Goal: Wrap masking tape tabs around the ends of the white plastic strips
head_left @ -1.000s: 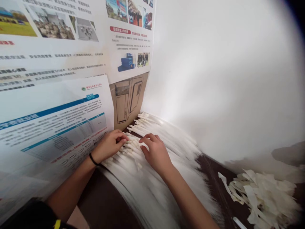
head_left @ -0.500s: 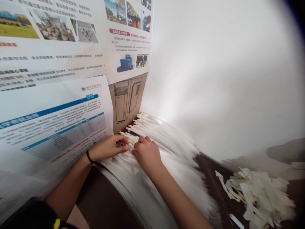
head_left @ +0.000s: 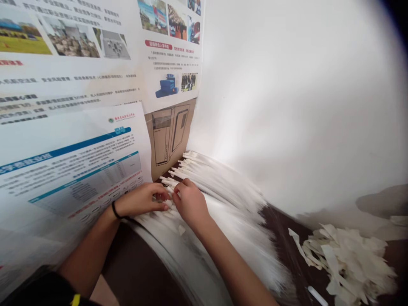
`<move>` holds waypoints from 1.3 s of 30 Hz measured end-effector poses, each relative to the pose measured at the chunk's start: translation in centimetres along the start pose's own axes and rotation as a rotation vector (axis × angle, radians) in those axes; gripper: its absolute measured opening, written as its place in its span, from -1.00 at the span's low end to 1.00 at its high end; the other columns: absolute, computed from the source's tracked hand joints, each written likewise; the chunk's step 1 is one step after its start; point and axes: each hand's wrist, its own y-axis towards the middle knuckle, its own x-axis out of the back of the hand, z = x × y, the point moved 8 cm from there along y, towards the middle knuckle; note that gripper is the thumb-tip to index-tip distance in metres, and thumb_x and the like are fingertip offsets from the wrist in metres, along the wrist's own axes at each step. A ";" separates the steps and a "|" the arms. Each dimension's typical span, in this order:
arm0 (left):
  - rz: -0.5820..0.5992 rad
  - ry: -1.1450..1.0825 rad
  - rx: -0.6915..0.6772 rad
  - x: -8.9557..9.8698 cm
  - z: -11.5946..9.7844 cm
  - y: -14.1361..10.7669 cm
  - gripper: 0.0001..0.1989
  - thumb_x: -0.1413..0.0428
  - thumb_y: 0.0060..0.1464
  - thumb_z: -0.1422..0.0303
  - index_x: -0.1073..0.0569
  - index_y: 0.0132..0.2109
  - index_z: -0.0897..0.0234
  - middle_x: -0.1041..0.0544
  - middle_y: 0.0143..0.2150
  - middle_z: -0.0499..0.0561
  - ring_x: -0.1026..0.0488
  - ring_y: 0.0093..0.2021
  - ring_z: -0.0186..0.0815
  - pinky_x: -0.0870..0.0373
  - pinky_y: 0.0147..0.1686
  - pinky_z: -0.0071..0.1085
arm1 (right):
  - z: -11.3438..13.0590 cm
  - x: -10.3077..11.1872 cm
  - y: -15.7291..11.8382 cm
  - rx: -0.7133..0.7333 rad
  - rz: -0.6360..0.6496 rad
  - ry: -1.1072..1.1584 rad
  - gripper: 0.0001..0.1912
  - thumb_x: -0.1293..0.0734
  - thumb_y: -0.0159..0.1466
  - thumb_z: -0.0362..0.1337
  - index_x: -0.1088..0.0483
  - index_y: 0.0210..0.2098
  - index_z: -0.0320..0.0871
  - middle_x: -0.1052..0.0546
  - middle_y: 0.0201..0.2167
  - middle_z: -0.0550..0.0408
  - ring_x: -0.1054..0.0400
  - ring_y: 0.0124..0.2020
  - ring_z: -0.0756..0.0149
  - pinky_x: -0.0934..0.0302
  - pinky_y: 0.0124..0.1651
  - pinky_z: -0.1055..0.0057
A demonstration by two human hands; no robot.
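Note:
Long bundles of fine white strands (head_left: 223, 229) lie fanned out on a dark brown table, their cream-wrapped ends (head_left: 167, 180) pointing to the back corner. Over the nearer wrapped ends, my left hand (head_left: 143, 199) curls its thumb and fingers at a small whitish end. Beside it my right hand (head_left: 191, 204) is closed, thumb and index finger pinched together at the same spot. What lies between the right fingertips is mostly hidden. A small cream scrap (head_left: 181, 230) rests on the strands below the hands.
Crumpled cream strips (head_left: 350, 259) form a heap at the right, with a short white stick (head_left: 317, 295) near it. A white wall (head_left: 287, 85) rises behind. Printed posters (head_left: 79, 140) and a cardboard panel (head_left: 170, 131) stand at the left and back.
Both hands have shifted slightly. The right hand has moved a little left, nearer the left fingertips, and the left hand sits slightly lower. The bundles lie as before.

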 end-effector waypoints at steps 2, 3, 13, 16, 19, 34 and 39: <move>-0.082 -0.070 0.043 0.7 0.6 0.1 -0.62 -0.16 0.00 0.08 -0.52 -0.17 0.30 -0.47 -0.34 0.00 -0.38 -0.32 -0.31 -0.28 -0.31 -0.43 | -0.4 0.3 0.0 -0.013 -0.023 0.088 -0.86 -0.25 0.22 -0.37 -0.45 -0.30 -0.19 -0.48 -0.24 0.00 -0.33 -0.21 0.25 -0.11 -0.22 0.41; -0.123 -0.113 0.064 1.0 0.9 0.2 -0.57 -0.14 0.02 0.06 -0.49 -0.09 0.31 -0.47 -0.33 0.01 -0.38 -0.32 -0.31 -0.29 -0.32 -0.43 | -0.5 0.5 0.0 -0.016 -0.033 0.137 -0.88 -0.26 0.22 -0.37 -0.45 -0.31 -0.18 -0.49 -0.27 0.02 -0.33 -0.23 0.27 -0.11 -0.22 0.42; -0.166 -0.549 0.078 -0.5 0.2 0.6 -0.49 -0.18 -0.02 0.05 -0.45 -0.05 0.37 -0.48 -0.29 0.05 -0.37 -0.38 -0.38 -0.34 -0.37 -0.46 | -1.3 1.6 -0.6 -0.032 -0.094 0.568 -0.82 -0.25 0.18 -0.25 -0.46 -0.42 -0.16 -0.48 -0.50 0.15 -0.21 -0.52 0.42 -0.10 -0.39 0.48; -0.162 -0.629 0.045 -0.7 -0.4 0.6 -0.52 -0.20 -0.01 0.10 -0.42 -0.04 0.36 -0.47 -0.24 0.05 -0.39 -0.31 -0.37 -0.35 -0.34 -0.46 | -1.5 2.3 -0.9 -0.047 -0.131 0.645 -0.79 -0.24 0.19 -0.20 -0.44 -0.40 -0.18 -0.45 -0.51 0.14 -0.21 -0.49 0.40 -0.09 -0.39 0.47; -0.150 -0.668 -0.014 -0.9 -1.4 0.7 -0.53 -0.20 0.00 0.12 -0.40 -0.02 0.32 -0.46 -0.13 0.08 -0.39 -0.18 -0.32 -0.36 -0.24 -0.43 | -1.4 3.8 -1.2 -0.047 -0.166 0.721 -0.80 -0.24 0.20 -0.19 -0.40 -0.38 -0.19 -0.44 -0.49 0.15 -0.20 -0.49 0.43 -0.10 -0.38 0.48; -0.007 -0.918 -0.091 0.3 -8.4 1.8 -0.69 -0.12 0.13 0.16 -0.43 -0.21 0.37 -0.44 -0.35 0.02 -0.35 -0.38 -0.43 -0.30 -0.32 -0.47 | 3.3 19.5 -7.4 -0.228 -0.252 1.420 -0.68 -0.18 0.30 -0.25 -0.39 -0.53 -0.14 -0.16 -0.62 0.24 -0.08 -0.63 0.62 0.00 -0.60 0.64; 0.308 -1.235 -0.052 -5.6 -14.3 2.8 -0.68 0.06 0.25 0.17 -0.40 -0.22 0.35 -0.46 -0.31 0.08 -0.41 -0.30 -0.35 -0.34 -0.23 -0.40 | 1.1 14.8 -10.2 -0.283 -0.316 1.518 -0.80 -0.38 0.13 -0.21 -0.36 -0.50 -0.19 -0.27 -0.58 0.20 -0.11 -0.59 0.58 -0.10 -0.56 0.64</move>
